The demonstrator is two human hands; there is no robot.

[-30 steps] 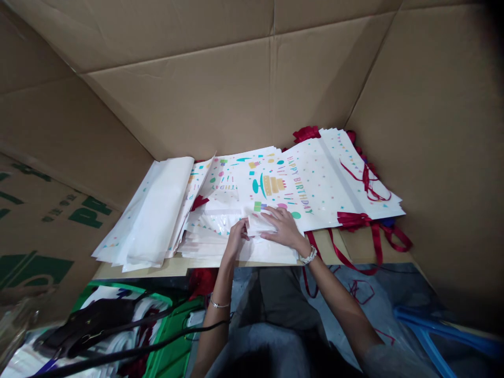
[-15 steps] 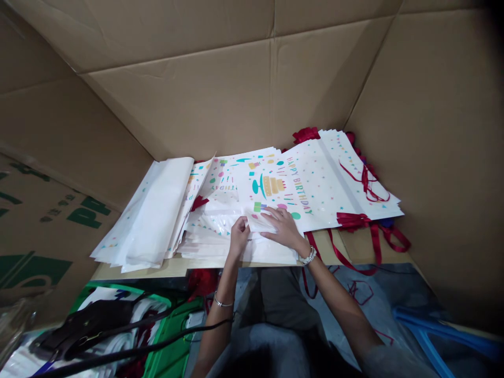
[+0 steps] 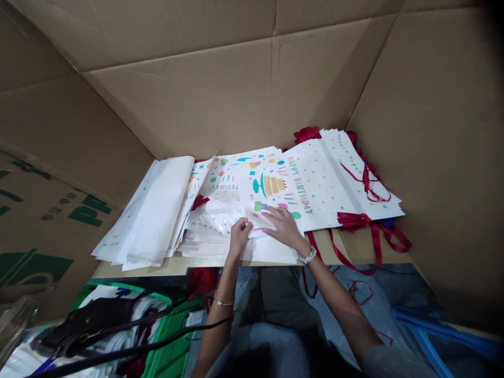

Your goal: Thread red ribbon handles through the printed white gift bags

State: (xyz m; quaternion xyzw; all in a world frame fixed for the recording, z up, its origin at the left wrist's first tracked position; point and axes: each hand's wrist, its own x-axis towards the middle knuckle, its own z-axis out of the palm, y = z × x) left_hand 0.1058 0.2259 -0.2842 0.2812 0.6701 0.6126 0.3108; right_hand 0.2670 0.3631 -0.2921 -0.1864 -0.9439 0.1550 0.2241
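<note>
A white birthday sheet (image 3: pixel 271 170), printed with a cake and HAPPY BIRTHDAY, lies in the middle of the bench. At its near left corner my left hand (image 3: pixel 239 239) is closed, thumb and fingertips pinching the edge. My right hand (image 3: pixel 286 230) rests on the near part of the same sheet with its fingers stretched out. The near edge is slightly raised between the hands. Under and nearer to me is a stack of white sheets (image 3: pixel 271 253). To the right a fanned stack of printed sheets (image 3: pixel 323 178) carries red ribbons (image 3: pixel 354 220).
At the left lies a pile of folded white sheets (image 3: pixel 157 210). Cardboard walls (image 3: pixel 220 100) enclose the bench (image 3: pixel 177 265) on three sides. Below left, a green crate (image 3: pixel 173 325) holds white material and a dark bag (image 3: pixel 86 320). A blue stool (image 3: pixel 441 331) stands below right.
My left fingertips have shifted slightly at the sheet's corner, and the near edge between the hands looks a little more folded up. My right hand has barely moved.
</note>
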